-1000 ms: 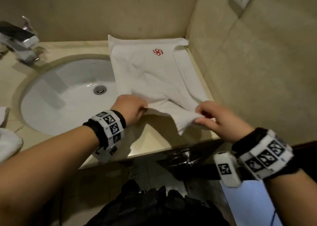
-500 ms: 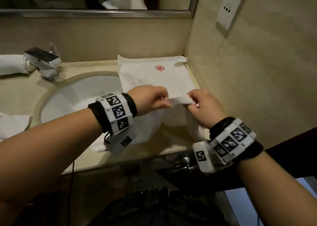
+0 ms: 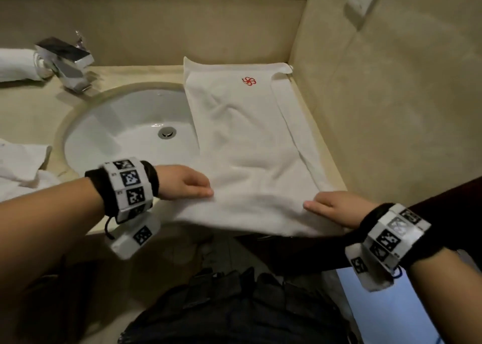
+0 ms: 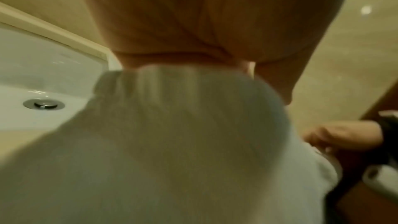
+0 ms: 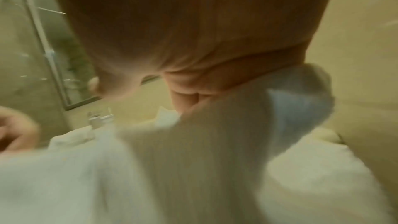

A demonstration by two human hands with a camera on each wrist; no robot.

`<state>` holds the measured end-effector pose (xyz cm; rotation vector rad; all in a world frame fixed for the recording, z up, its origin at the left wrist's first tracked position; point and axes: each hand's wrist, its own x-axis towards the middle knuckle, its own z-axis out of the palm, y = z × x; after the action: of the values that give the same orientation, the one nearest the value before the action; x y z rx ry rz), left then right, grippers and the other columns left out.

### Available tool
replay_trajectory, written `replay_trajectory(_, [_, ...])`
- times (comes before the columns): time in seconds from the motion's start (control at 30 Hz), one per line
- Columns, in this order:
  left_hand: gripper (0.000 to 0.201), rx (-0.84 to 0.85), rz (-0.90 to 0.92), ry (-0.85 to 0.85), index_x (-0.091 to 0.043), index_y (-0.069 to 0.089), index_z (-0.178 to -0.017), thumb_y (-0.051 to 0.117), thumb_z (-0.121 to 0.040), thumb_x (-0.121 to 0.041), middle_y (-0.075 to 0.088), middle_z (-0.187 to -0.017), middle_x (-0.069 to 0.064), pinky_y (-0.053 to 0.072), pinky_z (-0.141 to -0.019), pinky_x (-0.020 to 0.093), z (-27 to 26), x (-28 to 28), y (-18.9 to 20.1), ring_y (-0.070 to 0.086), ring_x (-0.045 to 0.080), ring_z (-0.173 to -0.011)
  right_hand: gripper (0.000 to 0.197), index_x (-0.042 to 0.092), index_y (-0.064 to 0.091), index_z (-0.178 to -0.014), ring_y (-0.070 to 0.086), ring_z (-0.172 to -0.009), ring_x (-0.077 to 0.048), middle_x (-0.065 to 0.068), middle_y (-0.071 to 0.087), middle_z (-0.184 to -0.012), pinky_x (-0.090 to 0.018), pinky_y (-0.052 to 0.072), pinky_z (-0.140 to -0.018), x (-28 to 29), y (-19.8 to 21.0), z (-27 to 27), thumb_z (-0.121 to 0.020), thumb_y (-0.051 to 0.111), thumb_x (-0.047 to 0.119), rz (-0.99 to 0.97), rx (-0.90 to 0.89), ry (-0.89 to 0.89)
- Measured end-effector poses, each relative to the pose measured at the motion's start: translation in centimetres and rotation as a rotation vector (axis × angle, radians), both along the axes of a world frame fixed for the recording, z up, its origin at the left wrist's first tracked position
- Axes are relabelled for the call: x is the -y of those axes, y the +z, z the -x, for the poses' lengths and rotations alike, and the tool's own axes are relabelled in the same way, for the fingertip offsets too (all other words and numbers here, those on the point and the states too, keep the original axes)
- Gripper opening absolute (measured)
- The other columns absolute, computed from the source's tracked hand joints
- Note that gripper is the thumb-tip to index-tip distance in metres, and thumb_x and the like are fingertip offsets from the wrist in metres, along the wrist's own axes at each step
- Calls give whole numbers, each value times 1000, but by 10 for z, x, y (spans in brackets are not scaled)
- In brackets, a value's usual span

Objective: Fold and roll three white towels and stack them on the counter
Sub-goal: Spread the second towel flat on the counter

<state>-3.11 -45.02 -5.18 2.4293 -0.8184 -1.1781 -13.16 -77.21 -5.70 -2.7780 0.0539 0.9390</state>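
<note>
**Towel handling — near-edge grip on the counter**

Towel (image 3: 250,145) lies lengthwise on the beige counter (image 3: 34,124), to the right of the sink (image 3: 125,132), with its far end against the back wall and its right side near the side wall. A red emblem (image 3: 248,81) marks the far end. The left edge overlaps the sink rim; the near end hangs slightly past the counter front. A narrow folded strip runs along the right side.

Left hand (image 3: 185,184) holds the near left corner. In the left wrist view the cloth is bunched under curled fingers, so the corner is pinched, not merely pressed. Right hand (image 3: 336,208) takes the near right corner; in the right wrist view a fold of cloth runs up between thumb and fingers — a pinch grip as well. Both wrist views are blurred, so exact finger placement cannot be confirmed.

Handling assessment:
- Material appears soft, light and limp; it will not hold shape unsupported and sags where it overhangs.
- Creases across the middle suggest it wrinkles readily; tension between both corners should flatten it.
- Terry surface likely gives good friction, so slip risk is low.
- Best hold points are the two near corners, gripped evenly, to keep the fold or roll square.

A rolled towel (image 3: 15,64) lies behind the faucet (image 3: 65,62); loose white cloth (image 3: 20,166) sits at the left of the counter.
</note>
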Motion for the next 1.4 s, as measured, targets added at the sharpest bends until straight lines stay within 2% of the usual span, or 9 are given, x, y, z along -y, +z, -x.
replay_trajectory(0.07, [27, -56, -126, -43, -30, 59, -82, 41, -91, -48, 63, -73, -10, 43, -73, 21, 8, 3, -16, 60, 8, -70, 59, 13, 62, -92, 61, -82, -23, -5, 66, -89, -32, 43, -78, 1, -16, 0, -91, 23, 57, -91, -44, -194])
replay_trajectory(0.23, [28, 500, -142, 148, -18, 59, -111, 46, -91, -31, 55, -118, 8, 42, -92, 35, -12, 8, -47, 53, 28, -108, 28, 9, 58, -105, 59, -96, -29, -14, 62, -105, -31, 43, -82, 13, -40, -25, -86, 59, 29, -36, 264, -279])
replay_trajectory(0.5, [19, 574, -269, 75, -17, 51, -107, 42, -90, -13, 53, -113, 7, 39, -88, 31, -12, -26, -74, 49, 26, -105, 31, 6, 52, -115, 47, -112, -39, -21, 50, -121, -42, 40, -95, 19, -65, -56, -86, 49, 17, 205, 405, -361])
replay_trajectory(0.63, [16, 390, -228, 80, -20, 56, -102, 49, -88, -18, 58, -112, 2, 40, -86, 28, -19, -38, -64, 53, 21, -99, 27, 8, 51, -112, 42, -118, -38, -20, 47, -125, -40, 38, -98, 32, -62, -63, -86, 49, 17, 215, 324, -516])
replay_trajectory(0.77, [17, 280, -192, 136, -17, 59, -100, 54, -88, -28, 62, -106, 3, 40, -82, 26, -63, -41, -51, 51, 15, -88, 24, 9, 55, -109, 46, -109, -34, -16, 51, -118, -39, 40, -91, 18, -52, -97, -88, 47, 19, 260, 463, -341])
replay_trajectory(1.0, [23, 273, -28, 654, -12, 56, -101, 62, -85, -27, 53, -97, 6, 40, -76, 27, -196, -36, -71, 55, 25, -90, 28, 10, 57, -115, 55, -106, -26, -12, 55, -119, -33, 43, -93, -29, -49, -195, -89, 51, 20, -147, 379, -182])
replay_trajectory(1.13, [61, -20, 119, 1028, -3, 40, -133, 63, -84, -32, 59, -122, 20, 45, -100, 43, -251, -32, -104, 57, 35, -111, 43, 9, 43, -131, 37, -128, -30, -15, 39, -139, -35, 30, -108, -21, -62, -235, -90, 50, 22, -6, 322, -230])
replay_trajectory(1.27, [33, -173, 256, 1139, -1, 55, -109, 55, -90, -27, 60, -92, 17, 53, -70, 36, -282, -18, -122, 58, 27, -72, 41, 3, 44, -124, 32, -130, -33, -18, 32, -142, -39, 30, -108, 7, -66, -267, -88, 50, 22, 155, 334, -386])
replay_trajectory(1.4, [25, -236, 379, 1198, 0, 53, -113, 47, -95, -17, 65, -67, 7, 49, -48, 27, -300, -29, -120, 58, 20, -53, 34, 4, 46, -116, 39, -122, -36, -21, 39, -133, -43, 35, -102, 13, -64, -301, -87, 51, 22, 162, 321, -463])
